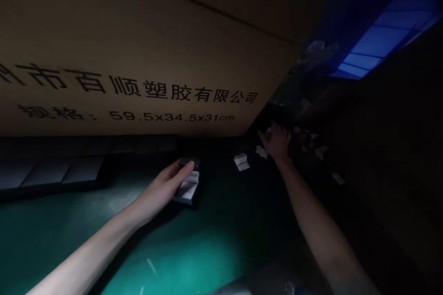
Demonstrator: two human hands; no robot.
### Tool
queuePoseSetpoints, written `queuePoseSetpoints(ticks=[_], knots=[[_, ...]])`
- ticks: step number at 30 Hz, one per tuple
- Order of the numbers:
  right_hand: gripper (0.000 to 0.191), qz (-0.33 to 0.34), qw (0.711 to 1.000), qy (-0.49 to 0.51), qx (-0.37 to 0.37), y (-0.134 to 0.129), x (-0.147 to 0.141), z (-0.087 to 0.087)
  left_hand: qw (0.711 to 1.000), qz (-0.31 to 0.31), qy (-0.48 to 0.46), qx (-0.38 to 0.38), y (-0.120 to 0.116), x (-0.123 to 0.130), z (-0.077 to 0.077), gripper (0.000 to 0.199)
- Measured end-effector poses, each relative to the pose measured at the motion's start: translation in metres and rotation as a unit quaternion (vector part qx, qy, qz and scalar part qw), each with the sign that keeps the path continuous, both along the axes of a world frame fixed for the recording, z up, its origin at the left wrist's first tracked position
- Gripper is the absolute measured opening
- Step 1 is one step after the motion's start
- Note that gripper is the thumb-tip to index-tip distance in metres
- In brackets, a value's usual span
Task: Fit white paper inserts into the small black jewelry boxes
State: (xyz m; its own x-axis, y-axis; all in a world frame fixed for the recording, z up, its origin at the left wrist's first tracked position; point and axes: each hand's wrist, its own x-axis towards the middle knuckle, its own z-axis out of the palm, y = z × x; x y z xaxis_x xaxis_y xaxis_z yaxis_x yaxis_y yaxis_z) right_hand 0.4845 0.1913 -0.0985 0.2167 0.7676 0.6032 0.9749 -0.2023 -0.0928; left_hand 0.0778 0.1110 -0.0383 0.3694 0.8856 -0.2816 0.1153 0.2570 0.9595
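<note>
Gripping a dark white-edged box [187, 186], the left hand [165, 189] curls over its far end, long axis pointing away; right hand [277, 142] in shadow, grip unclear.

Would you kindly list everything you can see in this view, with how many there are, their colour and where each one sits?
carton: one, tan with black print, upper left
green surface: one, green, across the bottom
dark panels: three, dark grey, left, below the carton
white slips: about five, white, right of centre
dark pile: one, black, right of centre, beside the right hand
blue light panel: one, blue, upper right
packet: one, black and white, centre, in the left hand
left hand: one, centre left, gripping the packet
right hand: one, right of centre, reaching by the dark pile
</note>
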Motion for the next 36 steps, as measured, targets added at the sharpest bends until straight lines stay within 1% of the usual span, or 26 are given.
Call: queuePoseSetpoints(ticks=[2, 4, 5, 8, 10, 12, 14, 16, 17, 18, 19, 20, 21, 22, 23, 24, 25, 26, 27, 28, 30, 32, 33, 34, 36], knots=[[0.061, 0.037, 0.999, -0.012, 0.013, -0.009, 0.003, -0.003, 1.0, -0.018, -0.005, -0.011, 0.001, -0.001, -0.002, 0.059], [0.052, 0.078, 0.996, -0.026, 0.022, -0.019, 0.008, -0.002, 1.0, -0.017, -0.005, -0.02, 0.002, -0.003, -0.003, 0.058], [0.048, 0.088, 0.995, -0.031, 0.027, -0.025, 0.01, 0.0, 1.0, -0.016, -0.002, -0.019, 0.002, -0.003, -0.004, 0.057], [0.038, 0.091, 0.995, -0.036, 0.025, -0.047, 0.018, 0.002, 1.0, -0.018, 0.003, -0.011, 0.001, -0.002, -0.005, 0.058], [0.033, 0.089, 0.995, -0.04, 0.013, -0.066, 0.022, -0.001, 1.0, -0.021, -0.004, -0.005, 0.0, -0.001, -0.004, 0.059], [0.029, 0.08, 0.996, -0.041, 0.016, -0.088, 0.023, -0.005, 1.0, -0.024, -0.008, 0.007, -0.001, 0.001, -0.003, 0.059], [0.026, 0.073, 0.996, -0.043, 0.042, -0.115, 0.016, -0.01, 0.999, -0.032, 0.0, 0.036, -0.002, 0.001, 0.0, 0.054], [0.021, 0.075, 0.992, -0.055, 0.083, -0.143, 0.001, -0.014, 0.996, -0.061, 0.012, 0.07, -0.004, -0.001, 0.005, 0.047], [0.017, 0.083, 0.989, -0.062, 0.105, -0.157, -0.01, -0.014, 0.993, -0.093, 0.01, 0.078, -0.006, -0.002, 0.007, 0.042], [0.014, 0.099, 0.987, -0.064, 0.112, -0.169, -0.023, -0.014, 0.987, -0.141, 0.002, 0.074, -0.008, -0.003, 0.01, 0.036], [0.01, 0.121, 0.984, -0.059, 0.118, -0.18, -0.037, -0.013, 0.976, -0.213, -0.01, 0.053, -0.011, -0.003, 0.013, 0.031], [0.008, 0.146, 0.981, -0.053, 0.117, -0.189, -0.053, -0.01, 0.952, -0.305, -0.02, 0.017, -0.015, -0.003, 0.016, 0.027], [0.006, 0.176, 0.978, -0.044, 0.108, -0.196, -0.07, -0.007, 0.913, -0.406, -0.023, -0.03, -0.02, -0.002, 0.018, 0.024], [0.006, 0.207, 0.972, -0.032, 0.101, -0.2, -0.088, -0.003, 0.859, -0.506, -0.014, -0.081, -0.024, 0.0, 0.019, 0.024], [0.006, 0.234, 0.967, -0.017, 0.097, -0.201, -0.107, 0.001, 0.8, -0.587, 0.004, -0.125, -0.029, 0.002, 0.019, 0.024], [0.005, 0.253, 0.962, 0.0, 0.097, -0.199, -0.127, 0.005, 0.754, -0.638, 0.02, -0.154, -0.034, 0.005, 0.018, 0.027], [0.006, 0.274, 0.957, 0.016, 0.094, -0.194, -0.147, 0.009, 0.732, -0.661, 0.026, -0.164, -0.037, 0.008, 0.015, 0.031], [0.007, 0.293, 0.951, 0.032, 0.098, -0.187, -0.167, 0.013, 0.724, -0.669, 0.019, -0.167, -0.04, 0.01, 0.012, 0.034], [0.007, 0.312, 0.943, 0.043, 0.105, -0.177, -0.186, 0.016, 0.724, -0.671, 0.009, -0.163, -0.042, 0.012, 0.008, 0.035], [0.008, 0.335, 0.936, 0.054, 0.092, -0.166, -0.206, 0.018, 0.722, -0.673, -0.002, -0.158, -0.043, 0.013, 0.004, 0.035], [0.01, 0.363, 0.928, 0.07, 0.041, -0.139, -0.245, 0.024, 0.715, -0.681, -0.016, -0.158, -0.043, 0.014, -0.003, 0.036], [0.018, 0.388, 0.918, 0.064, -0.05, -0.11, -0.283, 0.031, 0.708, -0.687, -0.026, -0.165, -0.042, 0.014, -0.008, 0.038], [0.022, 0.395, 0.913, 0.057, -0.081, -0.098, -0.301, 0.035, 0.707, -0.686, -0.03, -0.169, -0.041, 0.014, -0.009, 0.039], [0.025, 0.398, 0.911, 0.052, -0.091, -0.087, -0.318, 0.039, 0.707, -0.685, -0.035, -0.171, -0.041, 0.015, -0.01, 0.041], [0.03, 0.399, 0.911, 0.054, -0.089, -0.071, -0.348, 0.047, 0.701, -0.691, -0.043, -0.171, -0.04, 0.016, -0.008, 0.041]])
